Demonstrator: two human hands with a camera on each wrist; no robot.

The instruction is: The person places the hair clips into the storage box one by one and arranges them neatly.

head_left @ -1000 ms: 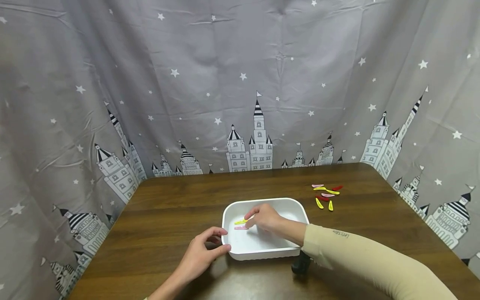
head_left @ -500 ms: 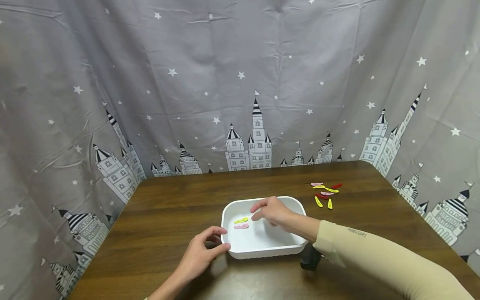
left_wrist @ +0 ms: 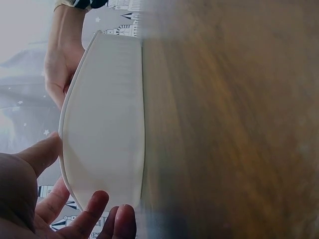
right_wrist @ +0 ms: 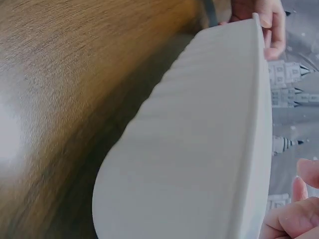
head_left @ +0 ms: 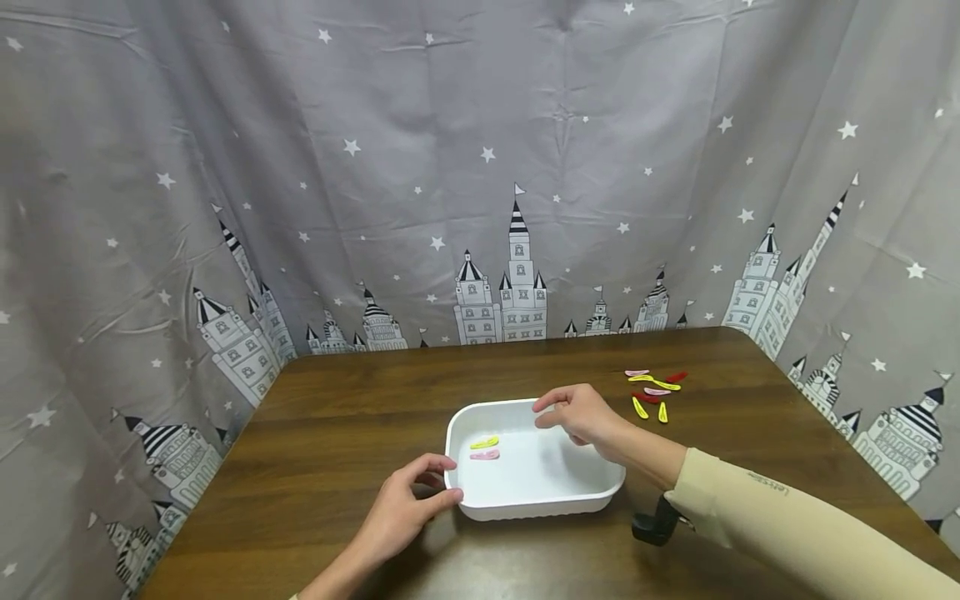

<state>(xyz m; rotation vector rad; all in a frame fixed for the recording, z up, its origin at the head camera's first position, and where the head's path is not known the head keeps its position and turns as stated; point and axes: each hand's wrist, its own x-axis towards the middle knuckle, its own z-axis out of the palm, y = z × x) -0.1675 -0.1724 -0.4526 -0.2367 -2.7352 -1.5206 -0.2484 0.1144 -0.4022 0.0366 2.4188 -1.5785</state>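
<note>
A white rectangular tray [head_left: 536,507] sits on the wooden table. On its floor at the left lie a yellow hair clip [head_left: 484,442] and a pink hair clip [head_left: 484,455], side by side. My left hand [head_left: 405,504] holds the tray's left end, fingertips and thumb at the rim; the left wrist view shows the thumb [left_wrist: 47,152] against that edge. Over the tray's right part is my right hand [head_left: 588,417], its fingers loosely bent and nothing between them. The right wrist view shows mostly the tray's outer wall [right_wrist: 184,134].
Several loose hair clips lie at the table's back right, among them a yellow clip [head_left: 639,407], a red clip [head_left: 677,377] and a pink clip [head_left: 637,372]. A grey curtain [head_left: 390,167] with castles and stars hangs behind the table [head_left: 360,400].
My right hand has moved right and back from beside the two clips in the tray, leaving them fully visible. The left hand stays at the tray's left end.
</note>
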